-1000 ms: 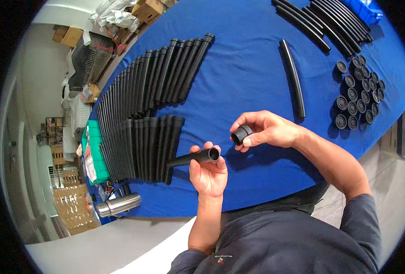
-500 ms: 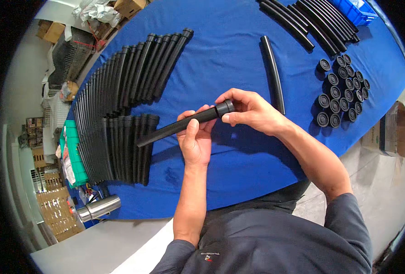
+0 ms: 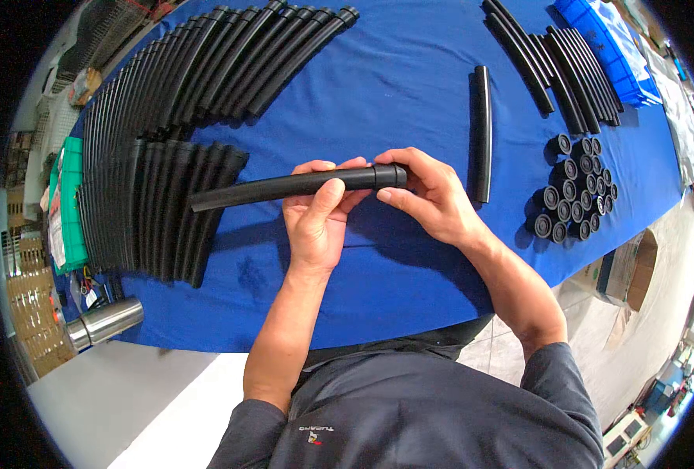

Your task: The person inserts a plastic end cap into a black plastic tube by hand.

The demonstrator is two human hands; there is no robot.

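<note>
On the left, a shiny metal cylinder [image 3: 108, 320] lies at the near edge, with a green basket [image 3: 69, 205] beyond it, then a near row of black tubes [image 3: 147, 211] and a far row of black tubes [image 3: 225, 66], both packed side by side. Right of the middle lies a single loose tube [image 3: 480, 137], well apart from the rows; farther right are a cluster of round black caps [image 3: 568, 191], a far bunch of plain tubes [image 3: 581, 78] and a blue crate [image 3: 609, 51]. In the middle, the left hand [image 3: 314, 230] grips the held tube [image 3: 261, 190] near its right half, thumb pressed on the near side and fingers curled behind. The tube's left end crosses in front of the near row; whether they touch, I cannot tell. The right hand [image 3: 437, 199] pinches the black cap [image 3: 390, 177] on the tube's right end between thumb and forefinger; its other fingers are mostly hidden. A slightly wrinkled blue cloth [image 3: 394, 297] covers the table, with pale floor [image 3: 519, 348] and a cardboard box [image 3: 632, 270] to the right.
</note>
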